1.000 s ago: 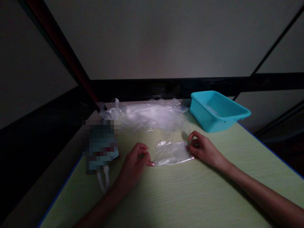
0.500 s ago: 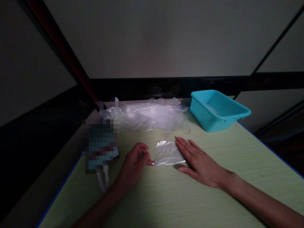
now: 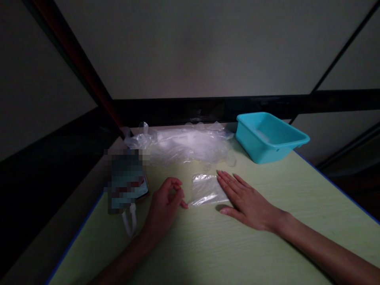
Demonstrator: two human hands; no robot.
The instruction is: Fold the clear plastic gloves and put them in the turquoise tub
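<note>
A flat, folded piece of clear plastic film [image 3: 206,190] lies on the table in front of me, its near edge creased and shiny. My right hand [image 3: 245,202] rests flat on its right side, fingers stretched out and thumb spread toward me. That side of the film is hidden under the fingers. My left hand [image 3: 168,198] is beside the film's near left corner, with its fingers loosely bent and apart. Nothing shows in it. Its lowest fingertip is close to the corner; whether they touch I cannot tell.
Behind the film lies a heap of crumpled clear plastic [image 3: 190,144]. A turquoise basin [image 3: 258,148] stands at the back right. At left is a pixelated object, with a phone-like corner [image 3: 144,189] and a white strap [image 3: 128,221]. The light green table [image 3: 208,245] has blue edges.
My left hand has drawn slightly left, away from the film's near left corner. The film's near edge looks flatter. My right hand stays flat on the film.
</note>
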